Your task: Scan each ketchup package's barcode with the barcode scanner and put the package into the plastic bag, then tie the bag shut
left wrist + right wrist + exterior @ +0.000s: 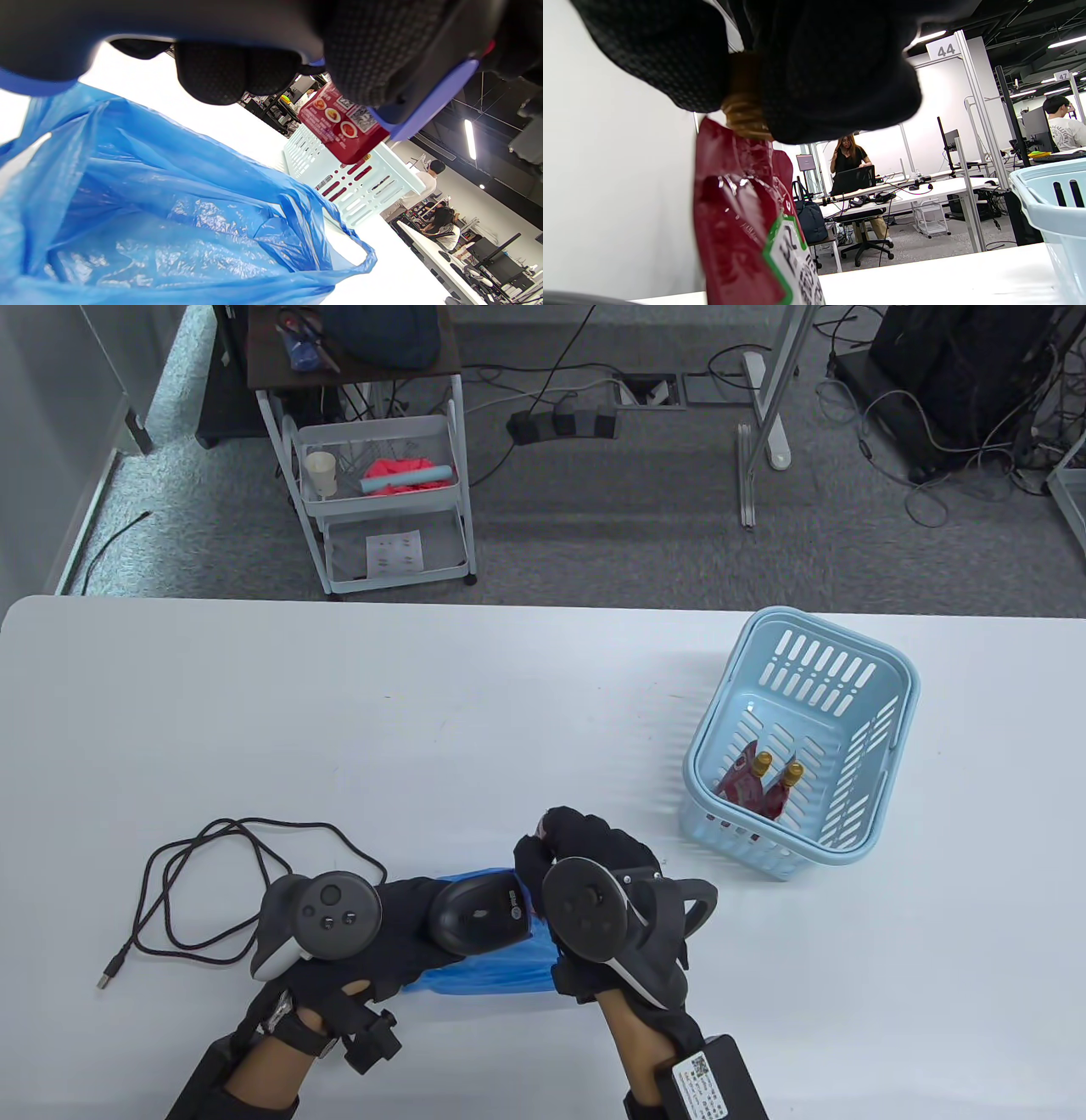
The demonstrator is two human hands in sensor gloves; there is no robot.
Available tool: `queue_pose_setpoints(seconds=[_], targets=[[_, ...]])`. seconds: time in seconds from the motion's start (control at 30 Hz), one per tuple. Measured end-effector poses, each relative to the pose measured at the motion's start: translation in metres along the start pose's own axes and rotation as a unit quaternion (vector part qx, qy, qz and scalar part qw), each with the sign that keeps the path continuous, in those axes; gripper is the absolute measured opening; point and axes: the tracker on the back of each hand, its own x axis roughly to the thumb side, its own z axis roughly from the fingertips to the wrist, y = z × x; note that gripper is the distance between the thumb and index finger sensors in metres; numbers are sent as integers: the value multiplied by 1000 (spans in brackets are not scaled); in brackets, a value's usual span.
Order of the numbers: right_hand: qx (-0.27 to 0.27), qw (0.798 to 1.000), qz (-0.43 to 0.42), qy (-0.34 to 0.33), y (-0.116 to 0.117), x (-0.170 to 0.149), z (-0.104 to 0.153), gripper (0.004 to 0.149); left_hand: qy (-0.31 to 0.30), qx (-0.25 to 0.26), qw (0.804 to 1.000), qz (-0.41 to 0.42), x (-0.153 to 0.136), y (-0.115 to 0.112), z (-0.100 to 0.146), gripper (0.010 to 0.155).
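Observation:
My left hand (399,925) grips the black barcode scanner (477,914), which points toward my right hand. My right hand (564,840) pinches a red ketchup package (742,228) by its gold cap (745,118), so the pouch hangs below the fingers; in the table view the hand hides it. In the left wrist view the package (341,129) shows its printed code side just beside the scanner's blue-edged head (424,106). The blue plastic bag (488,971) lies crumpled on the table under both hands, its mouth open in the left wrist view (169,220). Two more ketchup packages (758,789) lie in the basket.
The light blue basket (882,814) stands at the right of the white table (424,712). The scanner's black cable (212,891) loops to the left and ends in a loose USB plug (106,977). A white cart (382,500) stands beyond the table's far edge.

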Motion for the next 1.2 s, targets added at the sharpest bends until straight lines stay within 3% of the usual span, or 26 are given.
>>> queue_pose_setpoints(seconds=[0.6, 1.2], targets=[[3, 1000, 2, -6, 3, -9, 13, 46, 29, 30, 999, 24, -14, 13, 3, 53], [36, 999, 29, 6, 43, -39, 34, 46, 46, 34, 998, 27, -20, 18, 4, 53]])
